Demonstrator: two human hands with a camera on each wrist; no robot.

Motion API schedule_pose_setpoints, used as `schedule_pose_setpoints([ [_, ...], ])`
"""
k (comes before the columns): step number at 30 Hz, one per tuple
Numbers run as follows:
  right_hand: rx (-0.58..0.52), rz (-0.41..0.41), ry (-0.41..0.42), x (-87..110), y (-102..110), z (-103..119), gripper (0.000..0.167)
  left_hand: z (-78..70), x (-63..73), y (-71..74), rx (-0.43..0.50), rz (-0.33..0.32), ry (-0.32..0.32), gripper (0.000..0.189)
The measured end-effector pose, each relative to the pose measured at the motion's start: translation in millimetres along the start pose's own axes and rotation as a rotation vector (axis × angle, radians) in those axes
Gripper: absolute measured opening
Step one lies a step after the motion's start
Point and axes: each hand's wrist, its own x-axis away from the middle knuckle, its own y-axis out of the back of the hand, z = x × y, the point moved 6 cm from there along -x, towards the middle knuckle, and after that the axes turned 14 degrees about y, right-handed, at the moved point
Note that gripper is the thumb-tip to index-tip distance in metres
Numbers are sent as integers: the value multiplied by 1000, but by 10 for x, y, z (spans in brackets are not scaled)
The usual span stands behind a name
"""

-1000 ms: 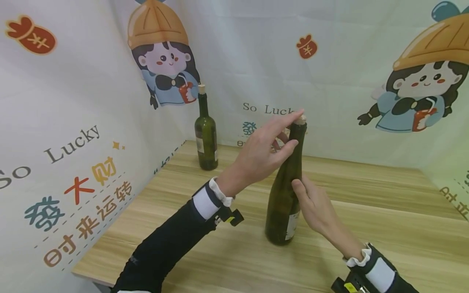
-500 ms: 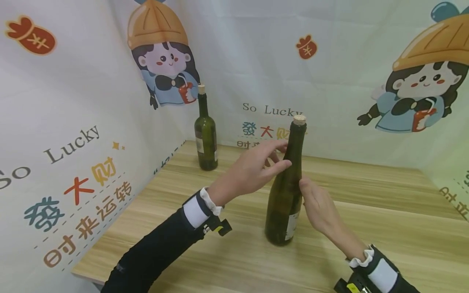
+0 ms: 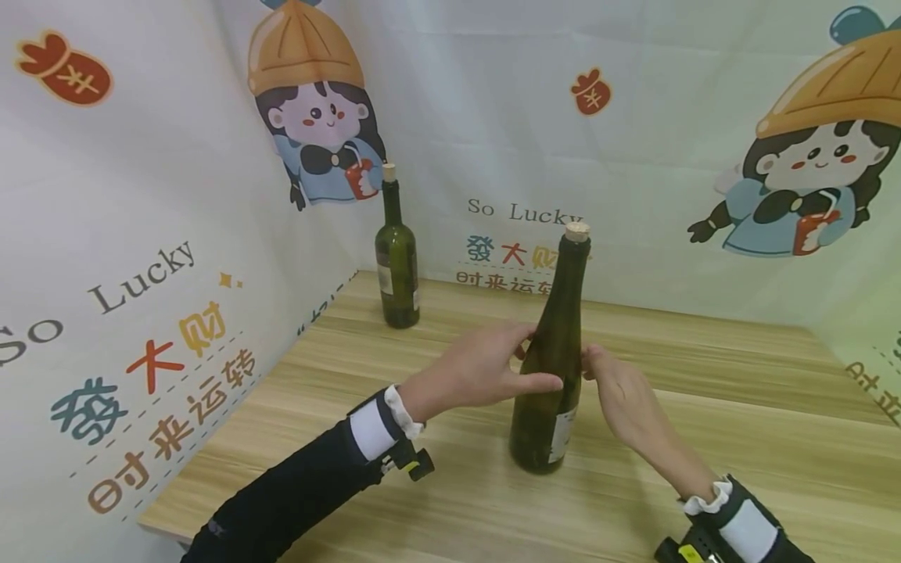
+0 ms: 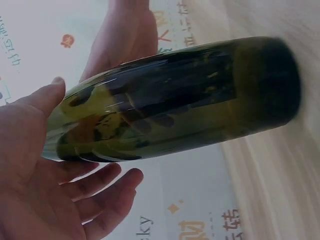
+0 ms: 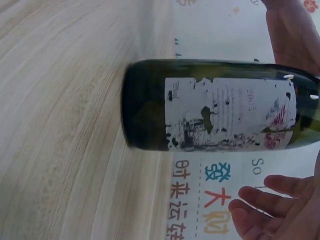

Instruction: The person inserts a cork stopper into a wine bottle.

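Note:
A dark green wine bottle [image 3: 559, 328] stands upright on the table, a cork [image 3: 577, 231] in its mouth. The right wrist view shows its worn white label [image 5: 230, 112]. My left hand [image 3: 464, 367] is at the bottle's shoulder, thumb across the near side and fingers loosely spread on the far side, as the left wrist view [image 4: 40, 170] also shows. On the other side, my right hand [image 3: 626, 399] is beside the bottle with relaxed fingers [image 5: 270, 200], a gap between them and the glass in the right wrist view.
A second corked green bottle [image 3: 397, 274] stands at the table's back left corner. The wooden table [image 3: 704, 438] meets a printed cloth backdrop [image 3: 669, 180] behind and at both sides. Wrist cameras sit below both cuffs.
My left hand has come off the cork and moved down along the neck to the bottle's shoulder. My right hand has drawn slightly away to the right. The bottle stays in place.

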Motion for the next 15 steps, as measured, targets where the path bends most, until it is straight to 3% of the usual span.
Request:
schedule_pose_setpoints([
  [5, 9, 90, -56, 51, -7, -115, 65, 58, 19, -79, -29, 23, 59, 76],
  [15, 105, 186, -97, 178, 48, -293, 65, 76, 30, -88, -7, 45, 98, 75],
])
